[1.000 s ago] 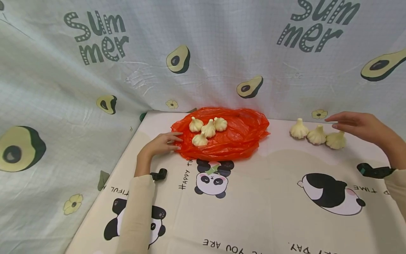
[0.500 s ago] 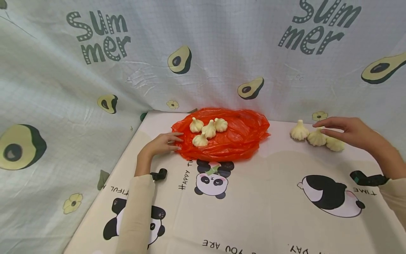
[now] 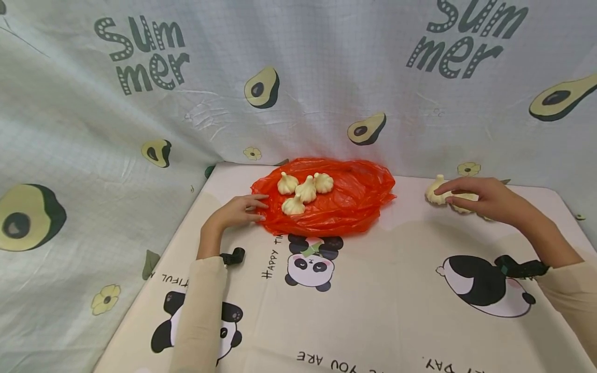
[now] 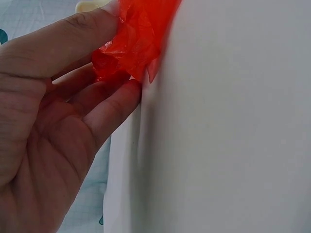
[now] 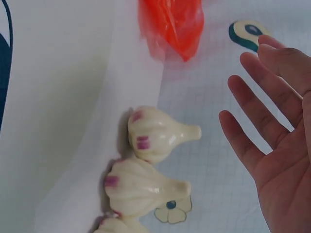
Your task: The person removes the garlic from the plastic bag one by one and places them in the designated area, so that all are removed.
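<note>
A crumpled red plastic bag (image 3: 350,186) lies spread at the back of the table with several garlic bulbs (image 3: 306,189) on its left part. At its left edge is my left hand (image 3: 236,211); the left wrist view shows the bag's edge (image 4: 133,43) between thumb and fingers. My right hand (image 3: 489,197) is over a row of three garlic bulbs (image 3: 437,191) at the right, partly hiding them in the head view. In the right wrist view its fingers are spread and apart from the nearest bulb (image 5: 155,133), holding nothing.
The table cover (image 3: 364,311) is cream with printed pandas and lettering. A pale avocado-print curtain (image 3: 308,62) stands right behind the bag and the bulbs, and another side of it runs along the left edge. Each wrist wears a small black camera (image 3: 517,267).
My right hand has moved left and slightly down, from beyond the rightmost bulb to over the row, its fingertips near the leftmost bulb. The left hand and bag have stayed put.
</note>
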`<state>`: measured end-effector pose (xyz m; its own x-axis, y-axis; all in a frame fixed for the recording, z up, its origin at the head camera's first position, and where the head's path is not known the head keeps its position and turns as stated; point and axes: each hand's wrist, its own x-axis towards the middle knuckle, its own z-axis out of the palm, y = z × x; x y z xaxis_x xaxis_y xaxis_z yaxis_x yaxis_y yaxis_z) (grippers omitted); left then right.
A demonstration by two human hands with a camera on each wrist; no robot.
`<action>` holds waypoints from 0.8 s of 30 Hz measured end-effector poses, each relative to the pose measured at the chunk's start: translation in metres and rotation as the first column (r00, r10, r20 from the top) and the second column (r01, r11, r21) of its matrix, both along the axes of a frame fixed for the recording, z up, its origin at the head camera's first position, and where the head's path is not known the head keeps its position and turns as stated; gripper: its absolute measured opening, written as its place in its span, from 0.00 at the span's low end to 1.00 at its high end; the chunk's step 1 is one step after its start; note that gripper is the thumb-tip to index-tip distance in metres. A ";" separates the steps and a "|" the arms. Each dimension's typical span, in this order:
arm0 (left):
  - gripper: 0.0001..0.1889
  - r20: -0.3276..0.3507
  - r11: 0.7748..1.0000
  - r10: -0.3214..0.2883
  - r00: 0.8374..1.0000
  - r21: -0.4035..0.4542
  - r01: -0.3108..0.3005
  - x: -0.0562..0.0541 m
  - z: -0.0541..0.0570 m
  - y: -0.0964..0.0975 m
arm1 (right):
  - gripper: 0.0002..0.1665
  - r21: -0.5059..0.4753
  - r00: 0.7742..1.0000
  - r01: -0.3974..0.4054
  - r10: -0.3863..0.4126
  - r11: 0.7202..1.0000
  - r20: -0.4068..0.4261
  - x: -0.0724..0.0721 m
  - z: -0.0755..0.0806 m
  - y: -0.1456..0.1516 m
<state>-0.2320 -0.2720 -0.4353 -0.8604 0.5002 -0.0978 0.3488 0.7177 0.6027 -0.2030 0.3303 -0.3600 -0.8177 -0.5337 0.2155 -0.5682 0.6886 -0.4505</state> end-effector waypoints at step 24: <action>0.19 -0.010 1.000 -0.011 1.000 -0.013 0.011 0.002 0.003 0.003 | 0.19 -0.072 0.986 -0.167 0.168 0.983 0.006 0.005 -0.010 -0.046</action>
<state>-0.2298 -0.2690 -0.4327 -0.8560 0.5080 -0.0957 0.3624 0.7218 0.5897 -0.1978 0.2839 -0.3697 -0.7208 -0.6471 0.2484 -0.6671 0.5504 -0.5021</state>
